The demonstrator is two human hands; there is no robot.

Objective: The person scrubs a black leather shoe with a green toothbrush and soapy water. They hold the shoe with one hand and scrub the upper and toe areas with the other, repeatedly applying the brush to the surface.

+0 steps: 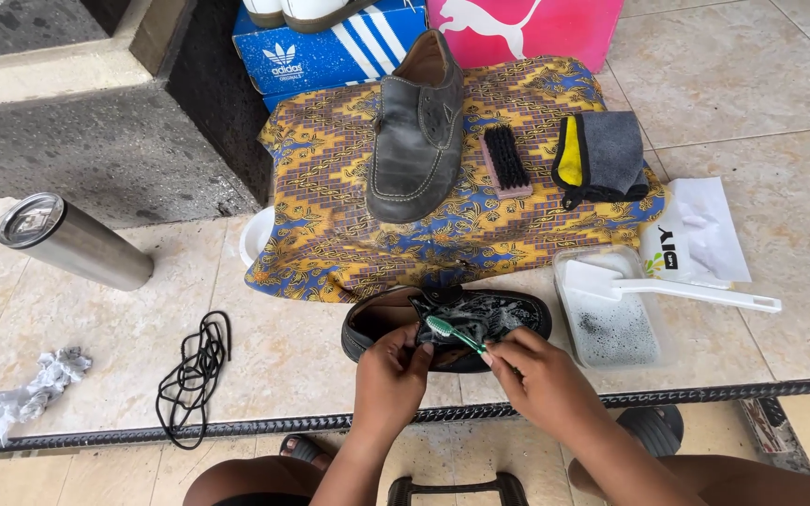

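A black leather shoe [382,323] lies on its side on the tiled floor, its tongue covered in soap foam. My left hand [391,370] grips the shoe by its near edge. My right hand [532,370] holds a green toothbrush [452,332], whose bristle head rests on the foamy tongue. A second, grey shoe [414,141] lies on a yellow and blue patterned cloth [349,234] behind.
A clear tub of soapy water [611,323] with a white scoop brush [686,290] sits right of the shoe. On the cloth lie a shoe brush [505,159] and a grey-yellow rag [602,155]. Black laces [194,370], crumpled paper [25,398], a steel tumbler [72,242] lie left. Shoe boxes [330,52] stand behind.
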